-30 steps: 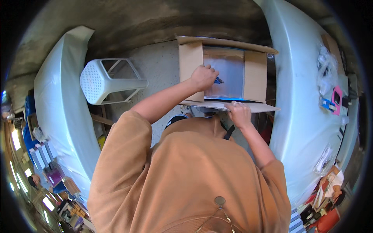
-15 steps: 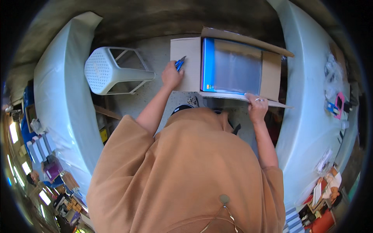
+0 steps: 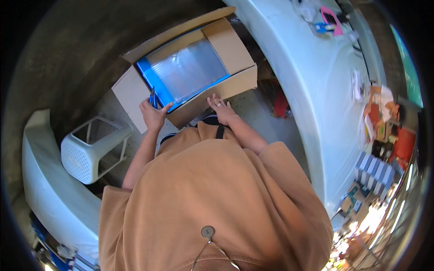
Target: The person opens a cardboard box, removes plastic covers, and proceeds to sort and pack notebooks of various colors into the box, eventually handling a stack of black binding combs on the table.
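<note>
An open cardboard box (image 3: pixel 190 112) stands in front of me with its flaps folded outward. Inside it lies a flat item with a clear plastic face (image 3: pixel 192 67) and a bright blue border. My left hand (image 3: pixel 153 116) is at the box's near left corner, its fingers closed around a small blue-handled cutting tool (image 3: pixel 153 97) that points up and away. Its thumb reaches toward the blue border. My right hand (image 3: pixel 220 110) rests against the near flap, fingers spread, a ring on one finger, and grips nothing.
A white plastic stool (image 3: pixel 86 156) lies on its side at the left. A table with a pale cover (image 3: pixel 289 90) runs along the right, with a pink-framed object (image 3: pixel 332 21) on it. Another pale-covered surface (image 3: pixel 49 180) is at far left. Stacked boxes (image 3: pixel 374 174) are at right.
The view has turned, so the box now appears further left and tilted. My right hand has shifted from the near right edge toward the near flap's middle, and the near flap stands more upright.
</note>
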### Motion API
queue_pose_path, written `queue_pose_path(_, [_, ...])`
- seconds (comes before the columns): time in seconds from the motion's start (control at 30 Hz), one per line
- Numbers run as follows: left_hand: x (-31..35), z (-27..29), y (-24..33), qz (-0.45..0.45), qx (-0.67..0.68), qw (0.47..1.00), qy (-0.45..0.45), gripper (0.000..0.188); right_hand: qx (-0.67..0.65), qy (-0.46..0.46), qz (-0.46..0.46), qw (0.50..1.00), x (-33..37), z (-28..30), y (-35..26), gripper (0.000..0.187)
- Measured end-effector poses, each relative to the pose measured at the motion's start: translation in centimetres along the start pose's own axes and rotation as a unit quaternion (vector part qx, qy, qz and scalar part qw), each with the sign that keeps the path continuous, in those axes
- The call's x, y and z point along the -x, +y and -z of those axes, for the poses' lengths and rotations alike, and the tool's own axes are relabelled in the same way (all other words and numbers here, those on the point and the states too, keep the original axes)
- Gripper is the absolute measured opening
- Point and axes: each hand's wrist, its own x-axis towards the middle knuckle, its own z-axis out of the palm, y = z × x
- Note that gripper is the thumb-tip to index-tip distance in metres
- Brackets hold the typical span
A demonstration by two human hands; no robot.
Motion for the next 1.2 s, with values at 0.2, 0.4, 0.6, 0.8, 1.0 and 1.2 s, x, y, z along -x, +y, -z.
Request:
queue_pose_path(0.2, [2.1, -0.3, -1.6, -0.177, -0.058, 0.982, 0.033, 0.096, 0.009, 0.112, -0.039, 0.993, 0.0, 2.7, 0.9, 0.039])
queue_pose_path(0.4, [2.0, -1.0, -1.8, -0.251, -0.066, 0.964, 0.065, 0.095, 0.061, 0.522, -0.055, 0.849, -5.6, 12.6, 0.4, 0.06])
queue_pose_path(0.6, [2.3, -0.5, -1.7, -0.238, -0.087, 0.966, 0.045, 0.093, -0.035, 0.296, -0.061, 0.952, -8.9, 18.2, 6.1, 0.072])
queue_pose_path(0.8, [3.0, -0.1, 0.0, -0.167, -0.115, 0.979, 0.027, 0.093, -0.06, 0.393, -0.145, 0.906, -4.8, 24.8, 14.5, 0.047])
queue_pose_path(1.0, [2.5, -0.2, 1.7, -0.118, -0.141, 0.983, -0.004, 0.092, 0.299, 0.457, 0.041, 0.837, -9.5, 20.6, 17.1, 0.048])
queue_pose_path(1.2, [1.7, -0.1, 1.9, -0.09, -0.149, 0.983, -0.055, 0.09, 0.199, 0.387, 0.005, 0.9, -13.1, 22.7, 15.9, 0.059])
